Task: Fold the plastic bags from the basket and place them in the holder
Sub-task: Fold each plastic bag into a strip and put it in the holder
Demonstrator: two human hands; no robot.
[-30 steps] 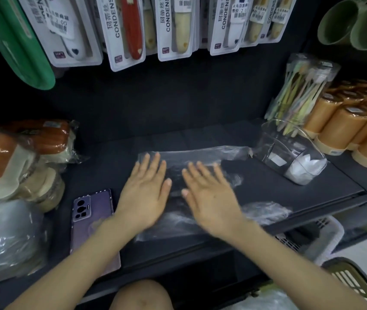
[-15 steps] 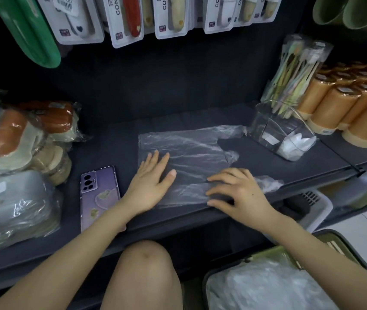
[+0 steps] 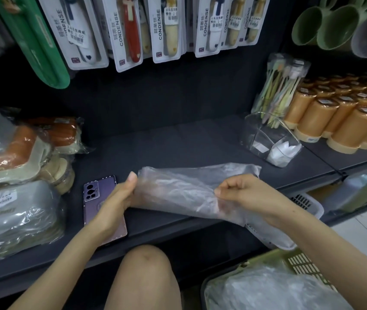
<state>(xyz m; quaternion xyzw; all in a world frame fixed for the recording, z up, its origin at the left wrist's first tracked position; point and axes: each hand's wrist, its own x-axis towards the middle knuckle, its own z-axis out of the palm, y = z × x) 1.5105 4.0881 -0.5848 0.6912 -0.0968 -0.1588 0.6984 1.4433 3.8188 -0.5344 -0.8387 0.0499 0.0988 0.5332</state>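
Observation:
A clear plastic bag, folded into a long band, is lifted just above the dark shelf. My left hand pinches its left end, thumb on top. My right hand grips the band near its right part with curled fingers. The clear holder stands at the back right of the shelf with white folded bags inside. The green basket sits on the floor at lower right, holding more crumpled bags.
A purple phone lies on the shelf under my left wrist. Wrapped goods are stacked at the left. Orange cups and a pack of toothbrushes stand right of the holder. A white basket sits below the shelf edge. My knee is under the shelf front.
The bag lay flat under my pressing hands; its near edge has been brought over and both hands now hold it folded lengthwise, raised off the shelf.

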